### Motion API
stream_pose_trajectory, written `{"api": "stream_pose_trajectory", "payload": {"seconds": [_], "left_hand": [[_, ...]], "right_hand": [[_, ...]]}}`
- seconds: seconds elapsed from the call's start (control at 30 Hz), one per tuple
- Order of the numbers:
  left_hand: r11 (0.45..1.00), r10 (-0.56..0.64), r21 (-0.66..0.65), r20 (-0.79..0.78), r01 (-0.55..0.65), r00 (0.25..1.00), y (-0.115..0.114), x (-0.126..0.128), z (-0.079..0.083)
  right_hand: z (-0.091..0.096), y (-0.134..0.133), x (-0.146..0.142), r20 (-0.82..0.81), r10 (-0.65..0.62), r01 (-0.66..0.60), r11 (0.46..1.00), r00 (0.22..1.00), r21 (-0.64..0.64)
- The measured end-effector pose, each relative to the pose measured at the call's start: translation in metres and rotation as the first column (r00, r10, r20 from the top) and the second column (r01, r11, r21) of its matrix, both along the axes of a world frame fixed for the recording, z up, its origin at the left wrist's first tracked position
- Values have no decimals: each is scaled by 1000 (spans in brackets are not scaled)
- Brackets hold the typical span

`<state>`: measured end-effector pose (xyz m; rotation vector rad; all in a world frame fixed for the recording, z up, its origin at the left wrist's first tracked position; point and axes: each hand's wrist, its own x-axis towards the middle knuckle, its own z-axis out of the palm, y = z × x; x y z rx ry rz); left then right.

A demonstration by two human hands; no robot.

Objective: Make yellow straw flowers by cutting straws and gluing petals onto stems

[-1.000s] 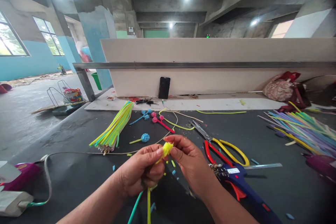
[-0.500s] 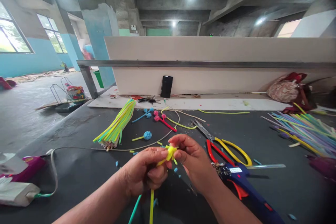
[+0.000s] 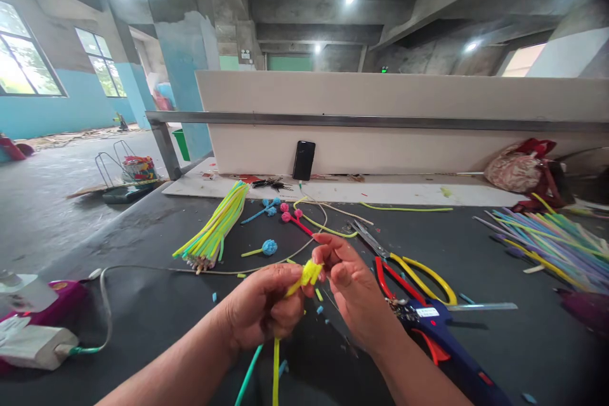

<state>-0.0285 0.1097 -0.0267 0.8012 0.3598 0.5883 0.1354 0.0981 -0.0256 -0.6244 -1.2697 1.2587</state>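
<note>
A bright yellow pipe cleaner point(image 3: 310, 273), bent into a small bunched knot, is between my two hands above the black tabletop. My left hand point(image 3: 266, 304) is closed, pinching the knot's lower left side between thumb and forefinger. On its right side, the curled fingers of my right hand point(image 3: 349, 288) hold the knot, the thumb a little off it. Below my left hand hang a yellow stem point(image 3: 276, 371) and a green stem point(image 3: 248, 375); where their upper ends go is hidden. Beyond lie a blue pompom on a stem point(image 3: 269, 247) and a pink-tipped piece point(image 3: 298, 221).
To the right lie yellow-handled scissors point(image 3: 421, 273) and a blue glue gun point(image 3: 447, 330). Yellow-green pipe cleaners point(image 3: 214, 222) are bundled at left, mixed colours point(image 3: 547, 244) at far right. A phone point(image 3: 303, 160) leans on the back board. A cable point(image 3: 171, 269) crosses the table.
My right thumb has come away from the yellow knot, and the fingers have shifted slightly. More of the knot shows. My left hand keeps its pinch.
</note>
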Motion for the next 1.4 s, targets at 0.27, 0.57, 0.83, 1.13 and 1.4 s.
{"api": "stream_pose_trajectory", "payload": {"seconds": [0.27, 0.57, 0.83, 1.13, 1.4], "left_hand": [[993, 101, -64, -32, -103, 994, 10, -10, 9], [954, 263, 173, -104, -243, 959, 19, -40, 28], [953, 265, 197, -170, -231, 949, 22, -42, 24], [924, 315, 278, -161, -264, 935, 12, -26, 24], [982, 93, 169, -22, -88, 995, 4, -19, 19]], "right_hand": [[-7, 11, 5, 441, -514, 482, 855, 735, 192], [-24, 18, 5, 753, -507, 403, 848, 421, 345], [-14, 29, -25, 902, -424, 213, 891, 78, 400], [14, -7, -4, 906, -423, 192, 890, 15, 413], [-14, -74, 136, 863, -505, 629, 661, -29, 408]]}}
